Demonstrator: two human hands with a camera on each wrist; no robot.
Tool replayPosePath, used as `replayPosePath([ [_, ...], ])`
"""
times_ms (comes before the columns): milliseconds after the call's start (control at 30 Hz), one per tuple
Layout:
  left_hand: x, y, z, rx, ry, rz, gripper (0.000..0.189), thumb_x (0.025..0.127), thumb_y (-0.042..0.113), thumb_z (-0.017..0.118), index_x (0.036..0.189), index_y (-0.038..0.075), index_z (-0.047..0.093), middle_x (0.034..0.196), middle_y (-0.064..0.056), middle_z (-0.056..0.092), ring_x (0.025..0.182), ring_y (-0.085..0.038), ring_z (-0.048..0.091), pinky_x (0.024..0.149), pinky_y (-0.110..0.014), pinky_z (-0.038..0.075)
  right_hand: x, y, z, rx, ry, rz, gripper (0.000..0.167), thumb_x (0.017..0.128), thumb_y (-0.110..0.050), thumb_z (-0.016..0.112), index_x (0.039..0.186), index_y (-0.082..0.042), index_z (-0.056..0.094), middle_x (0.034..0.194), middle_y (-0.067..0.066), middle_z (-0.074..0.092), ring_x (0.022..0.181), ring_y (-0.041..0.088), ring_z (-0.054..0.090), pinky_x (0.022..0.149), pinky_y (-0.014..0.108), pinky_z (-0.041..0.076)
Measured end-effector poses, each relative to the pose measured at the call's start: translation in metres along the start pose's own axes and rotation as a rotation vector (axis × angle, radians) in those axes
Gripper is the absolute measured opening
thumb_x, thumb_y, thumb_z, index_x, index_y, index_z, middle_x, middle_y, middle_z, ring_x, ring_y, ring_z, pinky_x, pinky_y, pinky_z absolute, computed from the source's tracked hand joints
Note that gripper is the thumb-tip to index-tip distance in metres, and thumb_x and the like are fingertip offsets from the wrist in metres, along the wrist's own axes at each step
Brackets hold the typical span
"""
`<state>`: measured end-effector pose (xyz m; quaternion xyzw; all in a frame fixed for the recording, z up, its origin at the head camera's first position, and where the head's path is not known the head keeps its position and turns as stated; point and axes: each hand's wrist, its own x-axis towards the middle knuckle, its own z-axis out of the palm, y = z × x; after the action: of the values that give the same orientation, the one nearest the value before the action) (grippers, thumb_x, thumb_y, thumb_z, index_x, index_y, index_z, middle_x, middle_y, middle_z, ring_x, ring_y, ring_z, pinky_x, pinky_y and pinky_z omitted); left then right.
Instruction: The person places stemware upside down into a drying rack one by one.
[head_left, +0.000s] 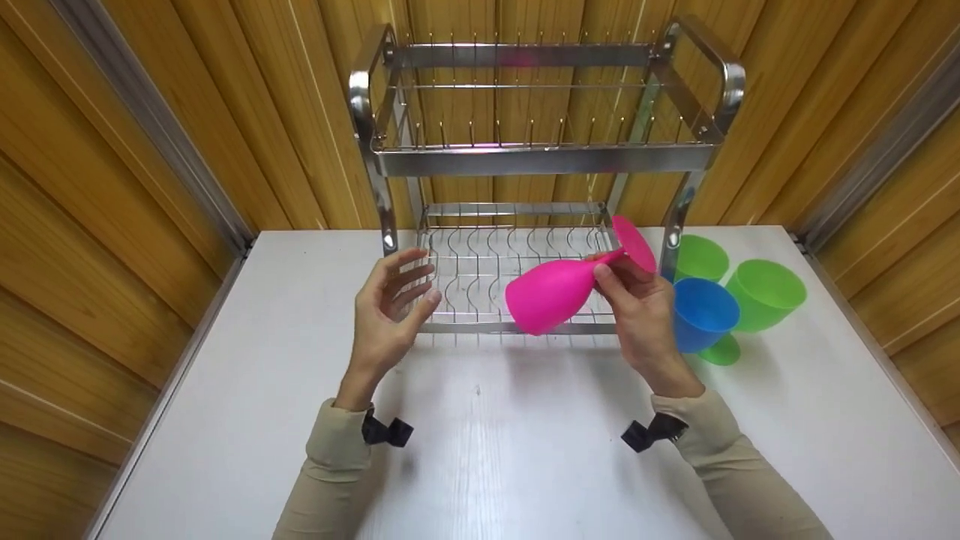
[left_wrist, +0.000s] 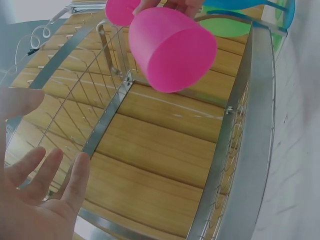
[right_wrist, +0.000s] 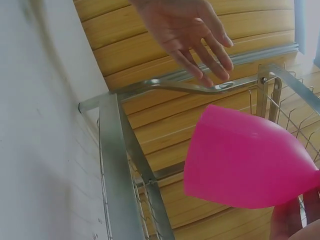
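A pink plastic goblet (head_left: 551,294) is tilted in the air in front of the dish rack, its mouth toward the lower left and its round foot toward the upper right. My right hand (head_left: 646,319) pinches it by the stem, close to the foot. To the left of the goblet my left hand (head_left: 388,319) hovers with relaxed fingers and holds nothing. In the left wrist view the goblet's bowl (left_wrist: 172,50) shows its hollow mouth, apart from the left hand (left_wrist: 42,195). Behind both hands stands the two-tier metal dish rack (head_left: 544,160).
Right of the rack, on the white table (head_left: 480,465), stand a blue goblet (head_left: 705,315) and two green goblets, one at the back (head_left: 701,257) and one at the right (head_left: 766,294). Wood-panelled walls (head_left: 97,187) enclose the table's back and sides.
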<state>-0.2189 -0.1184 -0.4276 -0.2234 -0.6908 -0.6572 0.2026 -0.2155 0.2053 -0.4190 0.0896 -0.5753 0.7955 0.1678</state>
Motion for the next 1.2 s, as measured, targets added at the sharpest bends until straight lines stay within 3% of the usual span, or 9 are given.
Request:
replayPosePath([
  [267,0.005,-0.007,-0.02,0.085,0.112,0.009,0.056,0.092,-0.006,0.077,0.144,-0.005,0.056,0.143,-0.021,0.062,0.127,-0.039,0.067,0.107,-0.032,0.06,0.019,0.002,-0.003,-0.285,0.009,-0.077,0.03,0.098,-0.001,0.074,0.128,0.0,0.074,0.11,0.0,0.08,0.11,0.017,0.076,0.098,0.026,0.063],
  [467,0.007,-0.016,-0.031,0.196,0.167,0.024,0.055,0.091,-0.002,0.08,0.142,-0.002,0.059,0.14,-0.017,0.065,0.125,-0.034,0.069,0.103,-0.04,0.063,0.036,0.005,-0.007,-0.457,0.006,-0.108,0.034,0.1,-0.007,0.074,0.133,0.001,0.072,0.117,0.007,0.079,0.112,0.01,0.074,0.101,0.024,0.061],
  [567,0.008,-0.022,-0.035,0.251,0.201,0.023,0.053,0.092,0.002,0.081,0.141,0.001,0.061,0.139,-0.015,0.066,0.124,-0.034,0.069,0.102,-0.046,0.063,0.043,0.008,-0.006,-0.489,0.001,-0.101,0.036,0.101,-0.009,0.073,0.136,0.0,0.07,0.125,0.016,0.077,0.118,0.017,0.073,0.104,0.028,0.06],
  [767,0.009,-0.033,-0.038,0.333,0.224,-0.031,0.053,0.093,0.007,0.082,0.142,0.005,0.062,0.141,-0.013,0.066,0.125,-0.034,0.068,0.101,-0.052,0.062,0.057,0.017,0.001,-0.538,0.049,-0.106,0.037,0.101,-0.007,0.073,0.137,-0.001,0.07,0.13,0.019,0.075,0.121,0.029,0.072,0.106,0.033,0.061],
  [1000,0.007,-0.042,-0.035,0.357,0.195,-0.084,0.056,0.093,0.006,0.081,0.144,0.002,0.06,0.14,-0.016,0.065,0.122,-0.035,0.07,0.099,-0.05,0.064,0.073,0.026,0.006,-0.5,0.135,-0.091,0.03,0.101,-0.005,0.072,0.13,0.003,0.073,0.124,0.022,0.075,0.115,0.025,0.072,0.106,0.035,0.06],
  [1200,0.006,-0.046,-0.03,0.353,0.17,-0.104,0.057,0.093,0.002,0.079,0.146,0.002,0.058,0.138,-0.017,0.066,0.117,-0.034,0.072,0.098,-0.045,0.064,0.084,0.032,0.004,-0.531,0.182,-0.039,0.029,0.103,-0.011,0.071,0.13,-0.001,0.074,0.124,0.018,0.076,0.115,0.023,0.071,0.107,0.036,0.06],
])
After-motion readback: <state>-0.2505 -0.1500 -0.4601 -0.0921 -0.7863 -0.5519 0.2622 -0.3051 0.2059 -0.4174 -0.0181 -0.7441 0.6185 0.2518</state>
